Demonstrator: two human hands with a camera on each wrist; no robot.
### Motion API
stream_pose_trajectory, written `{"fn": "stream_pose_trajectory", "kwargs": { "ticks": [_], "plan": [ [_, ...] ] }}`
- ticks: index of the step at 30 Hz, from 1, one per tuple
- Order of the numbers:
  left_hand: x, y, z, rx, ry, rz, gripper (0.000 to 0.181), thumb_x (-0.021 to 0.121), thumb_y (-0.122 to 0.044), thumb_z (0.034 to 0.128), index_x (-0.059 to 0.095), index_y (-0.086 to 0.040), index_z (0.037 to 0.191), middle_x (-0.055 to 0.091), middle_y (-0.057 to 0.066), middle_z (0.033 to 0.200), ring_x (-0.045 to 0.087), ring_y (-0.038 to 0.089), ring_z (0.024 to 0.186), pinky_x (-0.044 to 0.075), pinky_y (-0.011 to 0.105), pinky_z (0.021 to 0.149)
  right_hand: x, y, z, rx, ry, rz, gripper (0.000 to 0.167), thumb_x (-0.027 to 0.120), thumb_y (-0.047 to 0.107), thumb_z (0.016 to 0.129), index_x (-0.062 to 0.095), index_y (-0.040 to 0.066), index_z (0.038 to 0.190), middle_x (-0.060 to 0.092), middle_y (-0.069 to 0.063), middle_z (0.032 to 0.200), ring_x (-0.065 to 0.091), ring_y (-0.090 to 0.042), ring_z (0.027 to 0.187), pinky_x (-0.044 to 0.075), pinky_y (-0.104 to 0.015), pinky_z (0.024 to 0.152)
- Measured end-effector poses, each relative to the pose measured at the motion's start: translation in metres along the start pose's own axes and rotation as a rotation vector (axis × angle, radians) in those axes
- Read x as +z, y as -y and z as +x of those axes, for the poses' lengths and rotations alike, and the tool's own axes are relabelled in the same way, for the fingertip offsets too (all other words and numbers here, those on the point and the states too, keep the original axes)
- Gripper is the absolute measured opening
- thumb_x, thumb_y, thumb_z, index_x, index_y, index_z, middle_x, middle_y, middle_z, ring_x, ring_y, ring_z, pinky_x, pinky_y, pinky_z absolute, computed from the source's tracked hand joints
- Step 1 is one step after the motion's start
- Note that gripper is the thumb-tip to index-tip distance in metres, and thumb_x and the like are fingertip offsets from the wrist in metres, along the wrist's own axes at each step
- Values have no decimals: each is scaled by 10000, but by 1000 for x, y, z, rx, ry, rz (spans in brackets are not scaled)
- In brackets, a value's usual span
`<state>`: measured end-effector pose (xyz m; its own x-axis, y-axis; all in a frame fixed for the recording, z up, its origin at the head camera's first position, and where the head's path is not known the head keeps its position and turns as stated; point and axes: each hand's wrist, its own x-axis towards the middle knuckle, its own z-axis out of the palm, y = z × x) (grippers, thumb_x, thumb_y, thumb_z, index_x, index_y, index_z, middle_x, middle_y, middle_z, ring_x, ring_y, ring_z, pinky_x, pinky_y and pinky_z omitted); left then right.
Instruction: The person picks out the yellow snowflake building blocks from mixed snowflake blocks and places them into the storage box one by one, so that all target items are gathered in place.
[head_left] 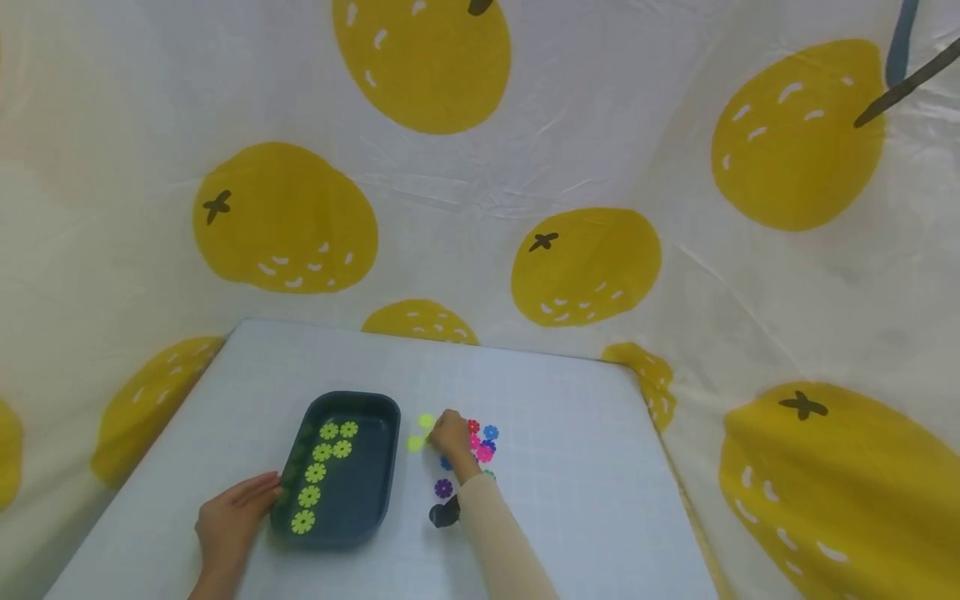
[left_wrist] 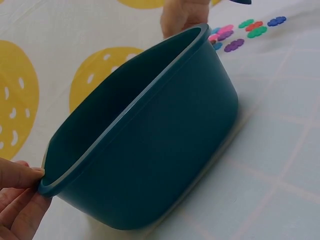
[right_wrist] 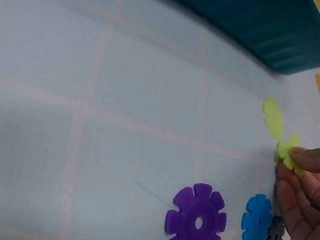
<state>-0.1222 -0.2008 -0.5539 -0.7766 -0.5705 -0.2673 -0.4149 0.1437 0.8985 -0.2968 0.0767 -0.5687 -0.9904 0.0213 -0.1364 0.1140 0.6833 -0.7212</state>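
Note:
A dark teal plastic basin (head_left: 362, 500) stands on the table's left half. My left hand (head_left: 232, 518) pinches its near-left rim between thumb and fingers, plain in the left wrist view. Inside lie several yellow-green flower-shaped discs (head_left: 309, 497), in a line along the left side with a short second line at the far end. Right of the basin, my right hand (head_left: 452, 435) pinches a yellow-green notched disc (right_wrist: 288, 153) between thumb and fingers, just above the table. Another yellow-green disc (right_wrist: 273, 119) lies flat beside it.
Around the right hand lie loose discs: a purple one (head_left: 443, 488), a red one (head_left: 474, 426), a light blue one (head_left: 491, 432), a pink one (head_left: 484, 453) and several others. The white gridded table (head_left: 585, 483) meets a lemon-patterned cloth (head_left: 450, 208) behind.

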Motion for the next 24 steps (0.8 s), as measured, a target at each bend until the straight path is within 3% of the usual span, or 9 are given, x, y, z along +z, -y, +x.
{"fn": "stream_pose_trajectory", "kwargs": {
  "ticks": [5, 10, 18, 24],
  "plan": [
    [0, 1, 0, 18, 2, 7, 386, 744, -136, 876, 660, -30, 1237, 706, 110, 1187, 484, -258, 693, 503, 43, 621, -6, -5, 5, 230, -31, 403, 175, 749, -52, 774, 704, -62, 943, 712, -153, 846, 683, -190, 663, 610, -283, 603],
    [0, 3, 3, 37, -6, 10, 387, 757, -136, 867, 667, -36, 1230, 720, 88, 1160, 494, -260, 699, 498, 32, 626, -16, -4, 10, 401, -29, 594, 267, 753, 57, 834, 722, -18, 1088, 753, -155, 965, 734, -173, 717, 614, -260, 677],
    [0, 2, 2, 21, 12, -25, 386, 744, -116, 876, 656, -27, 1241, 722, 87, 1160, 511, -253, 708, 518, 47, 651, -26, 15, 15, 450, 38, 801, 245, 753, 49, 850, 727, -13, 1086, 759, -169, 948, 754, -199, 747, 615, -255, 699],
    [0, 2, 1, 38, 4, -17, 381, 743, -120, 882, 655, -16, 1237, 688, 133, 1208, 490, -263, 704, 506, 35, 641, -22, 47, 9, 377, 120, 929, 240, 729, -14, 856, 707, -65, 1089, 751, -199, 957, 756, -249, 817, 608, -248, 682]
  ]
}}
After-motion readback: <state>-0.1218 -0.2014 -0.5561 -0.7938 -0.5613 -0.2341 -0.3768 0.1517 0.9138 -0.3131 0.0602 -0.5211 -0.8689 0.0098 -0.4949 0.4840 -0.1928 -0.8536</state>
